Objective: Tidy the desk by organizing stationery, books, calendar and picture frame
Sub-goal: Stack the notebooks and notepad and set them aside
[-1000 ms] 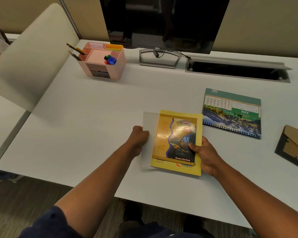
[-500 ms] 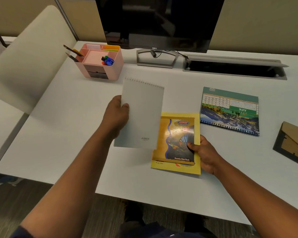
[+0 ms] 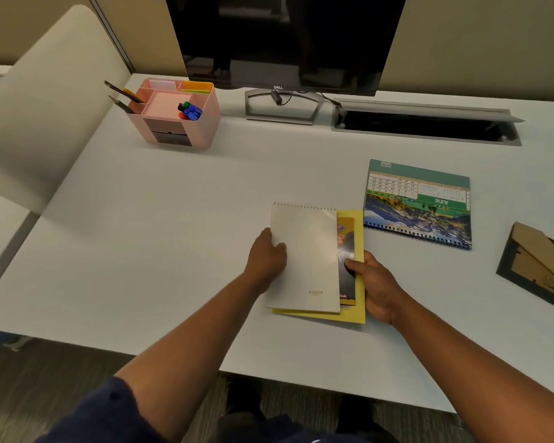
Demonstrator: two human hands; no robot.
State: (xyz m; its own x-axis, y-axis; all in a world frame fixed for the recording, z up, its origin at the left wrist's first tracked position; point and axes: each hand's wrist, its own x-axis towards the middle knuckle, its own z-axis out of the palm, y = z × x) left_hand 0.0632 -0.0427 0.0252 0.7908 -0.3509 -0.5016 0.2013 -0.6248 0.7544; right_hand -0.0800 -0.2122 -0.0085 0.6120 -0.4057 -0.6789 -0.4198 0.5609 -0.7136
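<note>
A white spiral notepad (image 3: 306,257) lies on top of a yellow book (image 3: 355,238) near the front of the white desk (image 3: 141,235). My left hand (image 3: 266,260) grips the notepad's left edge, thumb on its cover. My right hand (image 3: 375,282) holds the yellow book's right edge, thumb on the cover. A green spiral calendar (image 3: 418,203) lies flat to the right of them. A picture frame (image 3: 539,266) lies face down at the far right. A pink organizer (image 3: 176,113) with pens and coloured markers stands at the back left.
A black monitor (image 3: 285,39) on a grey stand (image 3: 283,107) is at the back centre. An open cable tray (image 3: 426,126) is sunk into the desk at the back right. A cream partition (image 3: 42,100) borders the left side.
My left hand pulled the white notepad out from under the yellow book, lifted it, and set it down on top of the book. My right hand kept holding the book.
</note>
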